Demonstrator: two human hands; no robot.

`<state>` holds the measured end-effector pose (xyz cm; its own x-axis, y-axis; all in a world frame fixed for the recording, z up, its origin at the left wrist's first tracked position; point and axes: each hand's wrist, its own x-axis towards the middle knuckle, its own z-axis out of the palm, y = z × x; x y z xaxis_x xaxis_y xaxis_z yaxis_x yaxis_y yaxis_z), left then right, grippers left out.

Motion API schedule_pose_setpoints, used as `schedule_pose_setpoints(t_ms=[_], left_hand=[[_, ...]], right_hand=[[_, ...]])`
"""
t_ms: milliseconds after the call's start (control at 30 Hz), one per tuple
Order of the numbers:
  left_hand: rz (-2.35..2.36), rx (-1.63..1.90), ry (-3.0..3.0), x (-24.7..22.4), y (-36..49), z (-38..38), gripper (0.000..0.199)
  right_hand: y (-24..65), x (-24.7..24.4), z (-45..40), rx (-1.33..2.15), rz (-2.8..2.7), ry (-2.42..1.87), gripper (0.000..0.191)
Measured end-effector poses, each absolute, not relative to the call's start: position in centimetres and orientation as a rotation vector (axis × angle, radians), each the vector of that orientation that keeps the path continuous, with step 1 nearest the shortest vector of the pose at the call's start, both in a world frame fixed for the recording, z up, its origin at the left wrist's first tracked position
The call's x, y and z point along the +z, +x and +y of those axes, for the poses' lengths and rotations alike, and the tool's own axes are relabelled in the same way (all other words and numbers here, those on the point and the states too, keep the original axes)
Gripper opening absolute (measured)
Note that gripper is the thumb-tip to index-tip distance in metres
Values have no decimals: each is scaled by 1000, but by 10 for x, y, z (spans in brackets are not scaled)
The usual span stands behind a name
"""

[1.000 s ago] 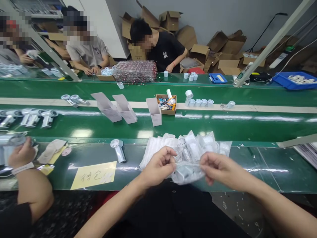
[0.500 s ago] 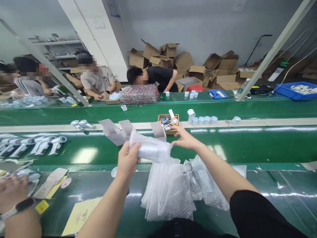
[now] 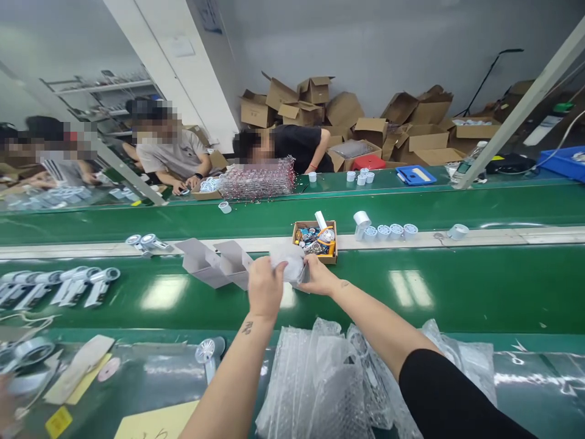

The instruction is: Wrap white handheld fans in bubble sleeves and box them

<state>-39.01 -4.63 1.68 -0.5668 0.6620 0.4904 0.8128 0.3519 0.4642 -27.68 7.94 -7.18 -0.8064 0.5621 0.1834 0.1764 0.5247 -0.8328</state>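
My left hand (image 3: 265, 289) is closed on a bubble-wrap bag (image 3: 286, 256) with something packed inside, its contents blurred. My right hand (image 3: 320, 275) grips the right side of a small white carton (image 3: 302, 275), mostly hidden behind the bag and my fingers. The bag is at the carton's mouth; how far it is inside I cannot tell. Left of my hands, two open white cartons (image 3: 201, 261) stand on the green belt (image 3: 365, 286). Below my forearms lies a pile of bubble-wrap bags (image 3: 315, 384), and a handheld fan (image 3: 209, 353) lies beside my left forearm.
A parts box (image 3: 315, 241) stands just beyond my hands. White cylindrical parts (image 3: 390, 231) line the pale strip to the right. Several handheld fans (image 3: 77, 283) lie on the belt at left. Co-workers (image 3: 173, 152) sit across the line, before piled cardboard boxes (image 3: 283, 103).
My left hand has carried the bag forward to the right-hand carton. My right hand, earlier reaching out with spread fingers, has taken hold of that carton. The view has shifted slightly.
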Motion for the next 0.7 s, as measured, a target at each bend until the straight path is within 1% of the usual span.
schedule_pose_setpoints(t_ms=[67,100,200,267,367,433,600,633,700], left_hand=[[-2414,-837,-1511,23,-381,-28,15],[-2481,-769,-1580,29,-378,-18,15],[-2749,-651,-1727,46,-378,4,29],[-2794,-538,-1787,51,-374,6,36],[-2672,-213,-1947,43,-352,-7,37],[-2551,-78,-2110,29,-334,-17,37],[-2185,7,-2241,1,-307,-27,44],[-2157,9,-2264,-1,-303,-28,43],[-2131,-93,-2280,-1,-291,-31,33]], right_hand=[[-275,-74,74,1211,-2295,-634,60],[-272,-74,73,1223,-2283,-644,61],[-257,-69,78,1268,-2274,-634,63],[-243,-62,83,1286,-2282,-612,63],[-222,-51,90,1306,-2302,-579,63],[-209,-46,92,1324,-2320,-560,62],[-173,-45,100,1387,-2321,-622,66],[-166,-47,103,1402,-2318,-649,68],[-155,-50,108,1418,-2310,-718,72]])
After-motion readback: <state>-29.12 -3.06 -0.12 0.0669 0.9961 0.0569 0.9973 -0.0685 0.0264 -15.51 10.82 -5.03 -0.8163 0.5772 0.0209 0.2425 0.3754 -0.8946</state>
